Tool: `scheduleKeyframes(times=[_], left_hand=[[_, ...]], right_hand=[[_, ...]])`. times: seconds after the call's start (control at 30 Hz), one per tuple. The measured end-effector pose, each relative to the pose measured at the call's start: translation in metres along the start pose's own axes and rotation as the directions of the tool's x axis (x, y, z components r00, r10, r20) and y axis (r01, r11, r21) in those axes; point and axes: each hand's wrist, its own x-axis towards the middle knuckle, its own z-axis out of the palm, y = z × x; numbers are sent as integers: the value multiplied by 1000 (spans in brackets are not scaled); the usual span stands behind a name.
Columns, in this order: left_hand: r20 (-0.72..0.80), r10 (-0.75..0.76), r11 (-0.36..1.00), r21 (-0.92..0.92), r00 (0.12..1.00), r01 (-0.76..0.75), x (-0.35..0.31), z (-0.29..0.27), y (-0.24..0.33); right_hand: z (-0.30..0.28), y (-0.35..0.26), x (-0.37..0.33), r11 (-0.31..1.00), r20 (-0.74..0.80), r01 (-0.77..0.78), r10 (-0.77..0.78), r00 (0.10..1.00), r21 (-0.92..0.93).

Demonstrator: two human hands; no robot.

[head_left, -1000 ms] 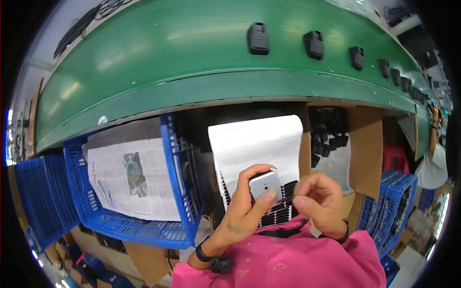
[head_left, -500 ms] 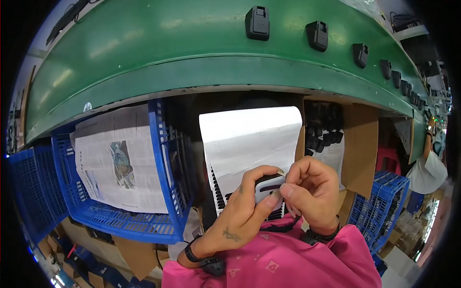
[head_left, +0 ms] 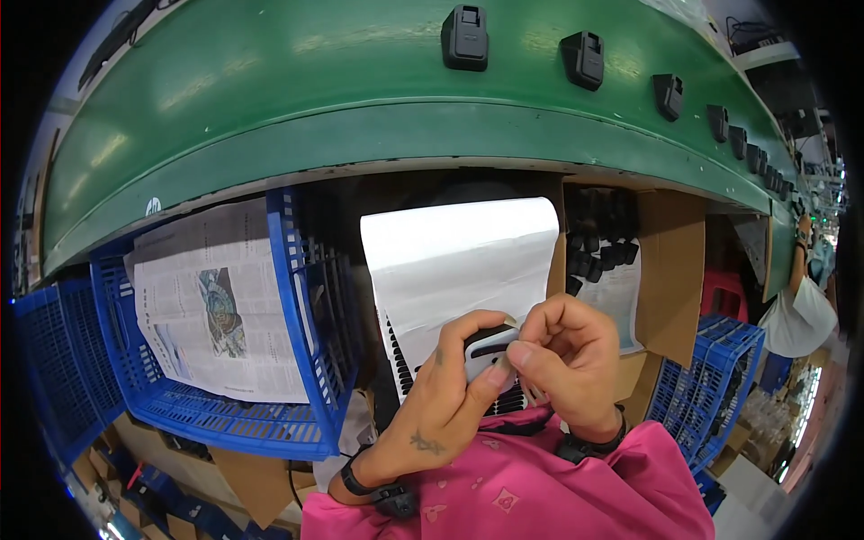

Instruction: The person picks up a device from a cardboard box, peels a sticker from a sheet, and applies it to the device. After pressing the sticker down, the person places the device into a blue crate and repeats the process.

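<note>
My left hand (head_left: 443,393) grips a small rounded casing (head_left: 484,364), light grey in front with a dark slot and a black back edge. The thumb lies across its face and the fingers curl behind. At the casing's right edge, the thumb and forefinger of my right hand (head_left: 576,362) are pinched together. Whatever is between them is hidden. Both hands are above a white paper sheet (head_left: 463,256), which covers a container with rows of black parts (head_left: 399,360) showing along its edge.
Black dock-like units (head_left: 466,38) stand in a line along the green work surface (head_left: 297,63). A blue crate (head_left: 301,315) lined with newspaper is on the left. To the right are a cardboard box (head_left: 673,270) of black pieces and a blue basket (head_left: 706,378).
The whole view has shifted slightly, so most things appear a little further left. Both hands keep nearly the same hold at the casing.
</note>
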Motion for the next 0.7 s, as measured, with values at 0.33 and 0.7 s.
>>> scheduleKeyframes(times=[0.33, 0.7], left_hand=[[-56, 47, 999, 6, 997, -46, -1, 7, -6], [-49, -59, 974, -221, 997, 46, 5, 8, -12]], right_hand=[[1, 8, -2, 998, -52, 67, -67, 996, 2], [-14, 26, 6, 979, -327, 184, -204, 922, -93]])
